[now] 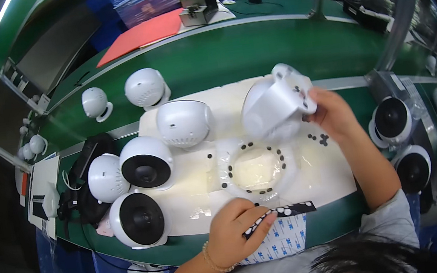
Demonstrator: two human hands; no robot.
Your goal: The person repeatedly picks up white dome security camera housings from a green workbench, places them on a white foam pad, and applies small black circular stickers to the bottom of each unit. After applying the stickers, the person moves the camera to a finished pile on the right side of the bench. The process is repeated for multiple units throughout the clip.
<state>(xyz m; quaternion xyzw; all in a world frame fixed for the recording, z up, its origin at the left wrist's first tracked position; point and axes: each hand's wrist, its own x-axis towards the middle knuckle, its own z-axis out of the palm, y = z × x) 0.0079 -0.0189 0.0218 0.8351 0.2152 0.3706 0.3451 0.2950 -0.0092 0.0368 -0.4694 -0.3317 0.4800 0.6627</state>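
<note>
My right hand is closed on the base of a white security camera, tilted so the base's underside with dark spots faces right. Pinched in my left hand is a black strip with white round spots. Below the strip hangs a white sheet printed in blue; whether the two are joined I cannot tell. Between my hands, a clear ring dotted with small black pads lies on the cream mat. Loose black pads stick to the mat near my right wrist.
Several white cameras stand left of the mat, the nearest one with a black front. More cameras sit at the right. A black cable bundle lies far left. Behind the green bench are a red sheet and a metal box.
</note>
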